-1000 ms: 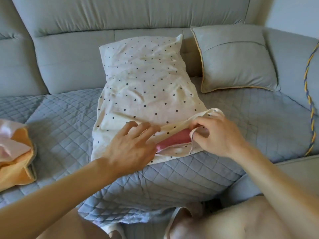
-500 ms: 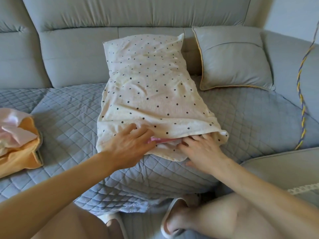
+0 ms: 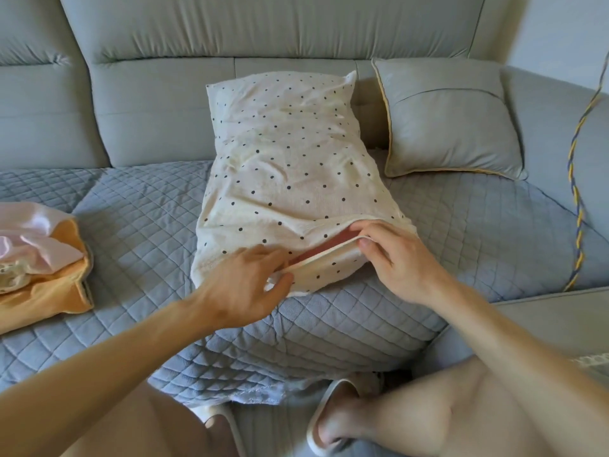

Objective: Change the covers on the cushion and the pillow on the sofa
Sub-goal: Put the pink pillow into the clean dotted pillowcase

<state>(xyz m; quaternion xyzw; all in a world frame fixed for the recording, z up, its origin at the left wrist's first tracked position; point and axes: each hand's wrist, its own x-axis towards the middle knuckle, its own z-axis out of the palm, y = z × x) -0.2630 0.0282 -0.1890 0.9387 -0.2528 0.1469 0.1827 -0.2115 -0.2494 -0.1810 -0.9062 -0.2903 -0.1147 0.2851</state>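
Note:
A pillow in a cream cover with dark dots (image 3: 290, 166) lies lengthwise on the sofa seat, its far end leaning on the backrest. At its near end the cover's opening gapes and the pink pillow inside (image 3: 324, 247) shows through the slit. My left hand (image 3: 245, 285) pinches the lower hem of the opening at its left end. My right hand (image 3: 392, 258) pinches the same hem at the right end, with its thumb inside the slit. A grey cushion with yellow piping (image 3: 448, 120) leans against the backrest to the right.
A heap of orange and pale pink fabric (image 3: 39, 265) lies at the left on the blue quilted seat cover (image 3: 141, 219). A blue and yellow braided cord (image 3: 576, 199) runs down the right armrest. My knees and slippers are at the bottom.
A second ago my right hand held the opening wide; half a second ago both hands pressed it flat. Now both pinch the lower hem and the slit shows pink again.

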